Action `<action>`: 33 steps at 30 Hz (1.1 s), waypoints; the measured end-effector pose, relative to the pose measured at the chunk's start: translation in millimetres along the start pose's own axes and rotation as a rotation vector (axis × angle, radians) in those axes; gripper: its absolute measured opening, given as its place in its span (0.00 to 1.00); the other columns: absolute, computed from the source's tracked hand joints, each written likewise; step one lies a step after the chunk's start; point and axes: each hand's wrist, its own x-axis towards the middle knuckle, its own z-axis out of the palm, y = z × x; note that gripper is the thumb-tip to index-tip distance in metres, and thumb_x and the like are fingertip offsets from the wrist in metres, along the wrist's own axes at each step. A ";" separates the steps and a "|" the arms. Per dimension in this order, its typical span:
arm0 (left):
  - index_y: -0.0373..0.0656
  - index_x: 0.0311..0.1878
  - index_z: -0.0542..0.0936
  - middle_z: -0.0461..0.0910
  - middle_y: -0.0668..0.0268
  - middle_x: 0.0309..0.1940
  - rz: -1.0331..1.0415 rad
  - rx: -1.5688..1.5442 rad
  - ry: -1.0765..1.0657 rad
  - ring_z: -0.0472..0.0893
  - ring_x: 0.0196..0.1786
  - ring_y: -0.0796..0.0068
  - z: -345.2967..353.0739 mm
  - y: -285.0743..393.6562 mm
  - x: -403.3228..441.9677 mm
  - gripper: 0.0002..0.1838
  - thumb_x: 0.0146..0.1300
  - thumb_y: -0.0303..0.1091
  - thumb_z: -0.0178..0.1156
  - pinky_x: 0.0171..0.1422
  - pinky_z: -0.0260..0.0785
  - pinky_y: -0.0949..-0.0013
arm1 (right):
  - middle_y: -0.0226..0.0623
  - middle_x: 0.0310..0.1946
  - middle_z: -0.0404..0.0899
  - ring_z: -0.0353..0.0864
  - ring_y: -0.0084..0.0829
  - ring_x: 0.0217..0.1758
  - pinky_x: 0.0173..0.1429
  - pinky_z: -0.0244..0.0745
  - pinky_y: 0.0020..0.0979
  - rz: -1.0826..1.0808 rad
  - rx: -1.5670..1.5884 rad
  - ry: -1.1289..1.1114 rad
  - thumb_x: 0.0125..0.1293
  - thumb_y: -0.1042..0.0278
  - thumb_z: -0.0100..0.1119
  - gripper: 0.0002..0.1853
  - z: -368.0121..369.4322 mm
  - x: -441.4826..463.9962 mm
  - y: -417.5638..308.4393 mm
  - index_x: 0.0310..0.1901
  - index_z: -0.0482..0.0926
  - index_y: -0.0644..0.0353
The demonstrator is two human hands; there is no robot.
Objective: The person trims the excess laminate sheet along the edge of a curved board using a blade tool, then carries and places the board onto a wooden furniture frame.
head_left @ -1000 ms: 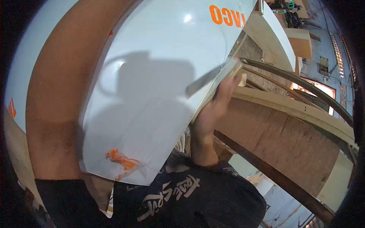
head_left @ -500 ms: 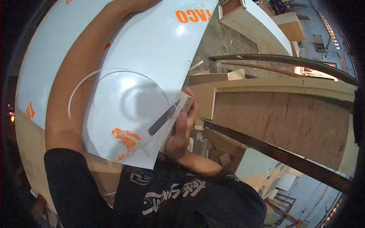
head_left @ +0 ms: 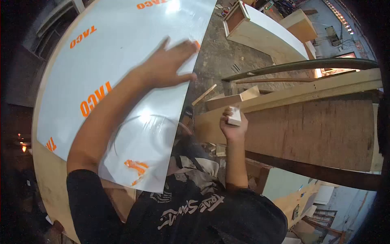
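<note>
A large white sheet point(head_left: 134, 77) printed with orange TACO lettering lies on a light wooden panel point(head_left: 61, 183). My left hand point(head_left: 168, 63) rests on the sheet with fingers spread, by its right edge. A thin pale strip point(head_left: 134, 118) curls over the near part of the sheet. Close by is a crumpled orange-printed patch point(head_left: 138, 171). To the right of the sheet, my right hand point(head_left: 235, 128) is held up, closed around a small white-faced block point(head_left: 234, 116). Its fingers are partly hidden behind the block.
A brown panel with a pale wooden frame point(head_left: 308, 130) stands to the right. Beyond it lie a long dark curved piece point(head_left: 308, 65) and a white-topped cabinet point(head_left: 268, 34). Wood offcuts point(head_left: 223, 101) lie on the concrete floor point(head_left: 215, 55).
My right hand has moved away from the sheet's edge to the right, carrying the block. The dark blade-like tool is no longer visible. My left hand is nearer the right edge.
</note>
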 end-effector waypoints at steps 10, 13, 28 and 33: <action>0.36 0.81 0.55 0.51 0.53 0.83 -0.012 -0.029 -0.086 0.50 0.85 0.57 -11.3 49.1 13.6 0.50 0.67 0.62 0.57 0.87 0.37 0.45 | 0.38 0.30 0.78 0.80 0.35 0.32 0.35 0.81 0.33 0.079 0.014 0.330 0.69 0.59 0.43 0.15 -46.0 104.4 -46.2 0.40 0.75 0.61; 0.36 0.82 0.49 0.48 0.50 0.83 -0.131 0.009 -0.146 0.48 0.85 0.52 -11.4 57.2 35.7 0.53 0.67 0.62 0.59 0.87 0.37 0.47 | 0.39 0.31 0.78 0.79 0.36 0.31 0.35 0.81 0.34 0.054 0.018 0.377 0.69 0.59 0.44 0.15 -2.9 147.8 -58.0 0.40 0.75 0.62; 0.29 0.81 0.48 0.48 0.44 0.82 -0.313 0.249 -0.026 0.48 0.85 0.49 31.3 -30.7 241.6 0.49 0.74 0.59 0.50 0.87 0.40 0.49 | 0.38 0.31 0.76 0.80 0.36 0.34 0.36 0.79 0.37 0.120 0.154 0.238 0.71 0.57 0.43 0.16 10.7 259.0 -232.1 0.41 0.74 0.62; 0.29 0.81 0.48 0.49 0.43 0.82 -0.280 0.234 -0.006 0.48 0.85 0.48 39.6 -76.0 302.0 0.48 0.74 0.59 0.51 0.86 0.41 0.49 | 0.41 0.32 0.76 0.80 0.36 0.35 0.37 0.79 0.37 0.086 0.270 0.208 0.70 0.58 0.44 0.16 -6.7 282.6 -257.9 0.42 0.73 0.63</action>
